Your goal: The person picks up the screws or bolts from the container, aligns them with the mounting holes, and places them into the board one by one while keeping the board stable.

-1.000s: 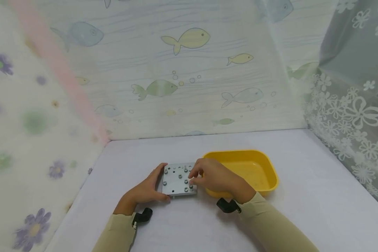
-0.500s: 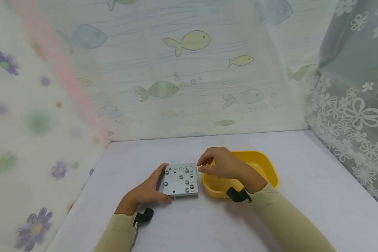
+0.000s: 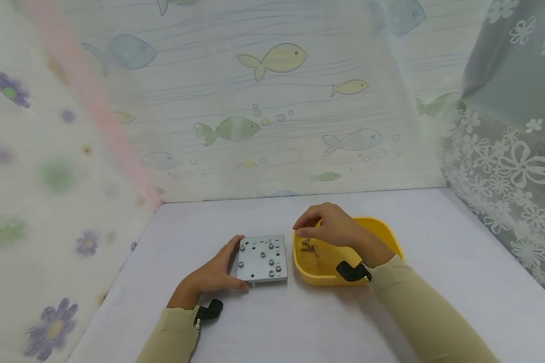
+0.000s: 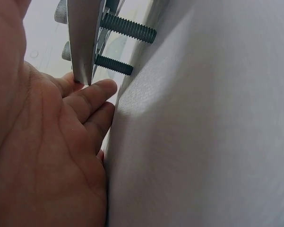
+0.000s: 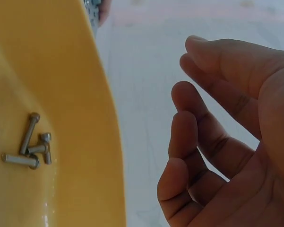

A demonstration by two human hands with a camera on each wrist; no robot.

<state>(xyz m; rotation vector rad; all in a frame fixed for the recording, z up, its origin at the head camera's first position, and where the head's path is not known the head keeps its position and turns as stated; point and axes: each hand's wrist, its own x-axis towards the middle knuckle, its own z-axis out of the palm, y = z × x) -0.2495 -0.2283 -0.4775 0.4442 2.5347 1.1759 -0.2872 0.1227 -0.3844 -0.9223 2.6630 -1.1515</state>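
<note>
A flat silver metal plate (image 3: 253, 258) with holes and several socket-head bolts set in it lies on the table. My left hand (image 3: 211, 275) holds its left edge, thumb at the near corner and fingers at the far one. In the left wrist view the plate (image 4: 80, 42) stands off the cloth, threaded bolt shanks (image 4: 130, 28) jutting from its underside. Over the left rim of a yellow tray (image 3: 322, 281) hovers my right hand (image 3: 329, 227). The right wrist view shows this hand (image 5: 274, 113) with fingers loosely bent, thumb near the index finger, nothing between them.
Several loose bolts (image 5: 29, 135) lie together in the tray, near its left wall. A white cloth covers the table (image 3: 263, 327). Behind it hangs a fish-print curtain (image 3: 272, 151), with a lace-flowered sheet (image 3: 518, 166) at the right.
My right hand has come off the plate and moved right and back to the tray's left rim, uncovering the plate's right side and the loose bolts. The left hand keeps its hold.
</note>
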